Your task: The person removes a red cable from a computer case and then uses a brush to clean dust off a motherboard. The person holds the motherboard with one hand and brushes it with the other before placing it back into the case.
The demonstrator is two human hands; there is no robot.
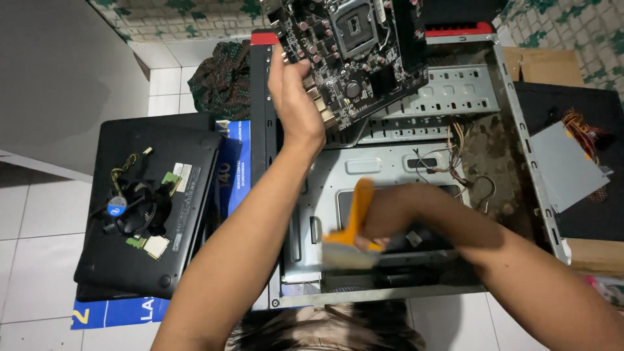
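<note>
My left hand [291, 97] grips the left edge of a black motherboard [354, 52] and holds it tilted up above an open metal computer case [520, 136]. Inside the case, low over its grey floor, my right hand [390, 218] is closed on an orange-handled brush [354, 231]. The brush is blurred, its pale bristles pointing toward the case's near edge. Loose coloured wires [458, 159] lie in the case to the right of the brush.
A black laptop [146, 208] lies left of the case with a round cooler fan [133, 208] and a small chip on top. A grey power supply [569, 166] with wires sits at the right. Patterned cloth [221, 78] lies behind, on white floor tiles.
</note>
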